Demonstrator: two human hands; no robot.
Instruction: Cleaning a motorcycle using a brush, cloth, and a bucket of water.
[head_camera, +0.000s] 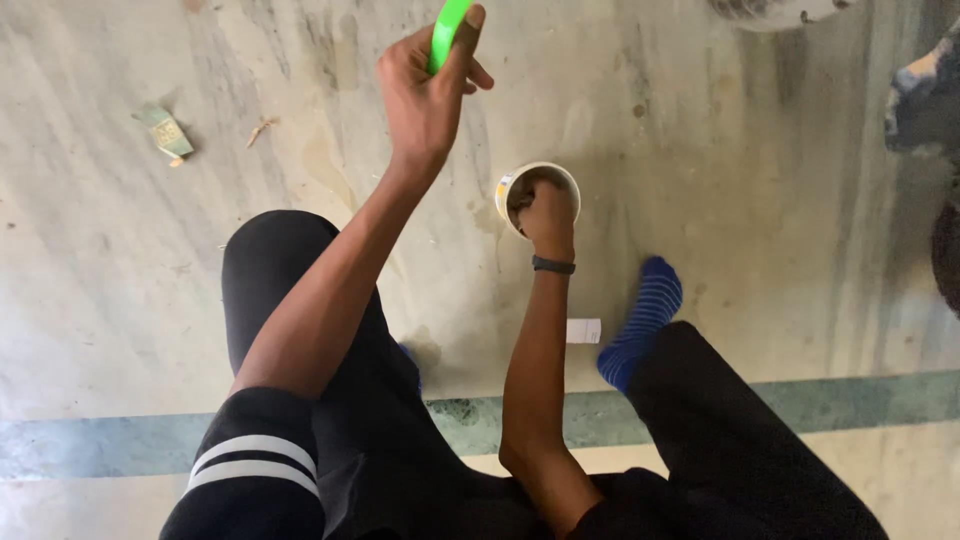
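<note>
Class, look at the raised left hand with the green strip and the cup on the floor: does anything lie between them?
Nothing visible does. The left hand holds the green strip above bare floor; the cup sits lower right, with the right hand reaching into it.

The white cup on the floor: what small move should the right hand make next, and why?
Probably lift the right hand out of the white cup. Its fingers reach down inside the cup, which stands upright on the floor, while the left hand holds a green strip raised and apart. What the fingers grip inside is hidden.
</note>
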